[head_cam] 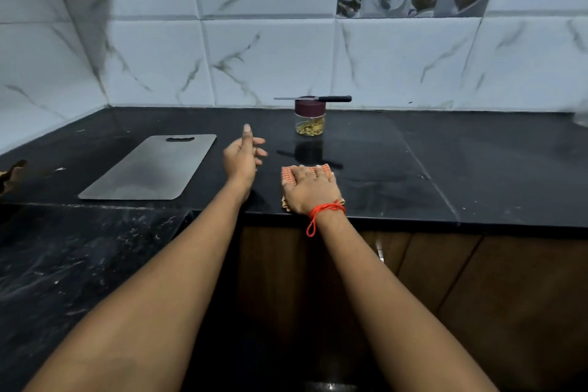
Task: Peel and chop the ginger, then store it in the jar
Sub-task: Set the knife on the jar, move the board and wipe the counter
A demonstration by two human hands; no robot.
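A clear jar [309, 124] with a dark maroon lid stands near the back of the black counter and holds chopped yellowish ginger. A black-handled knife [318, 99] lies flat across its lid. A grey steel chopping board [149, 167] lies bare at the left. My left hand [243, 156] hovers above the counter between board and jar, fingers relaxed, holding nothing. My right hand [310, 189] presses flat on an orange checked cloth [288, 175] near the counter's front edge, in front of the jar.
The black counter [445, 162] runs along a white marble-tiled wall and bends forward at the left. Brown scraps [12, 173] lie at the far left edge. A wooden cabinet front [445, 280] sits below the counter.
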